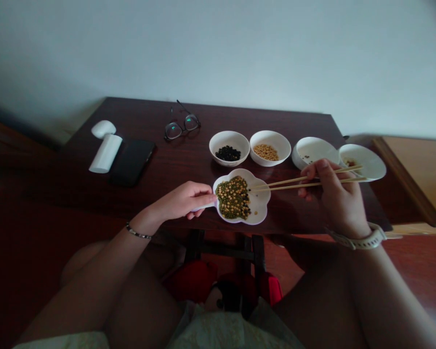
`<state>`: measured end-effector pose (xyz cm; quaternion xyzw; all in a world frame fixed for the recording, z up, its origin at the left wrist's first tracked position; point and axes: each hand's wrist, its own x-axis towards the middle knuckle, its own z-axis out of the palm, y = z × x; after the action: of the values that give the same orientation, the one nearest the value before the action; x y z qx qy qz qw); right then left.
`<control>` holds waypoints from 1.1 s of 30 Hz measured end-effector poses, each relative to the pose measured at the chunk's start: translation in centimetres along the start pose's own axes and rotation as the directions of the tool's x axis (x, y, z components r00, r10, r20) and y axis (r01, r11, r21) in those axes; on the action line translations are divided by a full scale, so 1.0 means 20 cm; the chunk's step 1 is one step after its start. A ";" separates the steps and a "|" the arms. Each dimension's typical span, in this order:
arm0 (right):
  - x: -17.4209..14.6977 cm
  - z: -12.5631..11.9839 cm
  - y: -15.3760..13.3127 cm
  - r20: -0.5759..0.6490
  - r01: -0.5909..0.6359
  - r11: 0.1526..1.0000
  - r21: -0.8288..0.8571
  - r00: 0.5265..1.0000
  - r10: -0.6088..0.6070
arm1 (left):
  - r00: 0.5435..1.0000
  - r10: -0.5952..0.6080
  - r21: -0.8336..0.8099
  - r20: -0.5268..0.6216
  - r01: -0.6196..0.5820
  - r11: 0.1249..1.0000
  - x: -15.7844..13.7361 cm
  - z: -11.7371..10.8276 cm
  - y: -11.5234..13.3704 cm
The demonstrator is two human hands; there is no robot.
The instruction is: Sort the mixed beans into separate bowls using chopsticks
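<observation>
My left hand [191,199] is closed around the handle of a white flower-shaped dish [262,206]. Mixed green, yellow and dark beans [234,198] are heaped on the dish's left side, with a few loose ones to the right. In my right hand [336,194] is a pair of chopsticks [285,184], their tips over the right part of the dish near the beans. Behind the dish stand a white bowl of black beans [228,153] and a white bowl of yellow beans [266,152]. Farther right, a white bowl [314,145] holds a few small bits, partly behind my right hand.
At the right edge a tilted white bowl [372,162] has some pale pieces in it. Eyeglasses [183,127] lie at the back of the dark table [174,169]. A black phone [132,162] and a white handheld device [106,152] rest on the left. A wooden surface [417,169] stands at right.
</observation>
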<state>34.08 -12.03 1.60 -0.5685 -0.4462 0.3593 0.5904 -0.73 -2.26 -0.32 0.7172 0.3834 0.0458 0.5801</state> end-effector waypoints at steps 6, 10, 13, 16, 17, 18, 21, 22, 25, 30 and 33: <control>0.02 0.01 -0.01 -0.089 0.044 0.996 0.078 0.995 -0.037 | 1.000 0.010 0.001 0.005 -0.010 1.000 0.00 0.00 -0.01; 0.08 0.01 -0.01 -0.179 0.094 0.958 0.269 0.983 -0.046 | 1.000 0.010 -0.014 0.006 -0.010 1.000 0.00 0.00 -0.02; 0.15 0.03 0.03 -0.202 0.097 0.914 0.393 0.979 -0.018 | 1.000 0.008 -0.029 0.005 -0.008 1.000 0.00 0.00 -0.02; 0.22 0.08 0.07 -0.210 0.143 0.884 0.445 0.976 -0.053 | 1.000 0.009 -0.034 0.011 -0.009 0.999 0.00 0.00 -0.02; 0.24 0.11 0.08 -0.224 0.160 0.873 0.461 0.973 -0.060 | 1.000 0.007 -0.037 0.012 -0.007 0.999 0.00 0.00 -0.02; 0.26 0.14 0.10 -0.237 0.170 0.863 0.476 0.970 -0.061 | 1.000 0.006 -0.042 0.012 -0.005 0.999 0.00 0.00 -0.02; 0.28 0.22 0.12 -0.191 0.127 0.882 0.454 0.981 -0.043 | 1.000 0.005 -0.049 0.010 -0.005 0.999 0.00 0.00 -0.02; 0.28 0.23 0.12 -0.167 0.111 0.889 0.444 0.985 -0.039 | 1.000 0.005 -0.050 0.010 -0.005 0.999 0.00 0.00 -0.02; 0.26 0.23 0.11 -0.129 0.098 0.904 0.417 0.990 -0.048 | 1.000 0.006 -0.047 0.017 -0.005 0.999 0.00 0.00 -0.02; 0.20 0.11 0.05 -0.059 0.038 0.923 0.383 0.998 -0.016 | 1.000 0.018 -0.020 0.020 -0.018 1.000 0.00 -0.01 -0.03; 0.16 0.04 0.02 0.005 0.001 0.953 0.304 1.000 -0.003 | 1.000 0.023 -0.025 0.021 -0.022 0.999 0.00 -0.01 -0.03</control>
<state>34.38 -8.76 1.59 -0.4696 -0.3880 0.4244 0.6699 -1.10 -2.05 -0.83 0.7148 0.3684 0.0493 0.5924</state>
